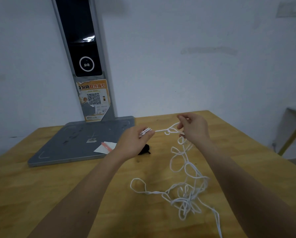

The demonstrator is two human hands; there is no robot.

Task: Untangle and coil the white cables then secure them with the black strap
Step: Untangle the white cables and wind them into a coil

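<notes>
Two hands are raised above a wooden table (57, 177), joined by a short taut run of the white cables (186, 170). The left hand (135, 141) pinches several cable ends or folded strands bunched together between thumb and fingers; the white tips show just past its fingertips. The right hand (193, 127) holds a small loop or knot of cable with curled fingers, its index finger lifted apart from the others. From the right hand the cables hang down in a chain of loose loops to the table, where they gather in a tangled heap near the front edge, to the right of centre. One loop lies out to the left of the heap, and one strand trails off toward the bottom of the view. The black strap (144, 149) lies on the table, partly hidden behind the left hand. A grey base plate (71, 146) with an upright post (85, 57) occupies the table's far left; a white card (105, 147) and a pink strip (106, 146) rest on its near right corner.
</notes>
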